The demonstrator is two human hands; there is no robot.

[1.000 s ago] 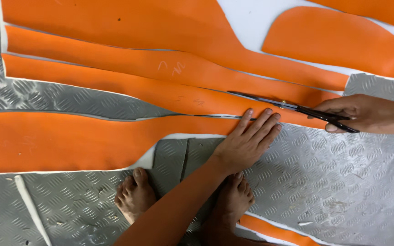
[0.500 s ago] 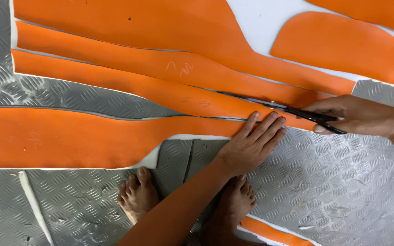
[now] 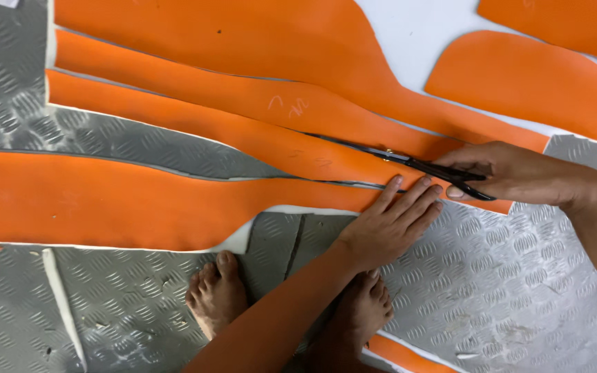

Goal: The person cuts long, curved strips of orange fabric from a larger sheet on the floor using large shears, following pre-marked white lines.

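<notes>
My right hand (image 3: 519,173) comes in from the right and grips black scissors (image 3: 409,162). The blades point left along a cut between two long orange sheet strips (image 3: 209,128). My left hand (image 3: 392,224) lies flat, fingers spread a little, on the edge of the wide orange sheet (image 3: 105,200) just below the scissors. It holds nothing. The cut line runs left from the blade tips as a thin dark gap.
My two bare feet (image 3: 215,297) stand on grey patterned floor mat (image 3: 519,290) below the sheet. More cut orange pieces (image 3: 519,83) lie on a white surface (image 3: 423,27) at the upper right. A thin white offcut (image 3: 60,297) and an orange scrap (image 3: 402,352) lie near the feet.
The scissors and my right hand have moved left along the cut. My left hand stays pressed on the same part of the sheet. The view has shifted slightly.
</notes>
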